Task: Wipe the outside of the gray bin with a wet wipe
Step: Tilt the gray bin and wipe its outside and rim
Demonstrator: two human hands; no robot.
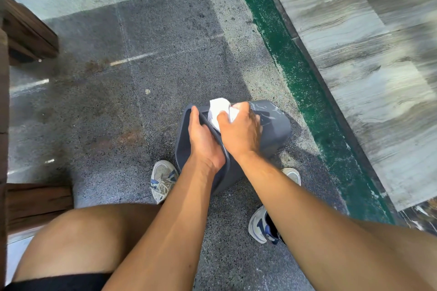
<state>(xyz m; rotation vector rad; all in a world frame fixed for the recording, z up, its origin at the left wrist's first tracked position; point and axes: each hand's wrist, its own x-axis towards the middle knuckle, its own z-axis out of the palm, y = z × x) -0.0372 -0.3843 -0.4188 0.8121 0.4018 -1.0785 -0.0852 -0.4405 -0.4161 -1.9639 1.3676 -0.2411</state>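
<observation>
From the head view I see the gray bin (274, 130) tipped on the speckled floor (142, 101) between 2 sneakers, its mouth facing left. My left hand (203, 139) clamps the rim; my right hand (241, 132) is closed around the white wet wipe (218, 108), pressing it on the bin's outer wall. Bare floor lies open ahead and left; a green strip (295, 73) borders the right. My arms hide the bin's near side; the far right is blurred.
</observation>
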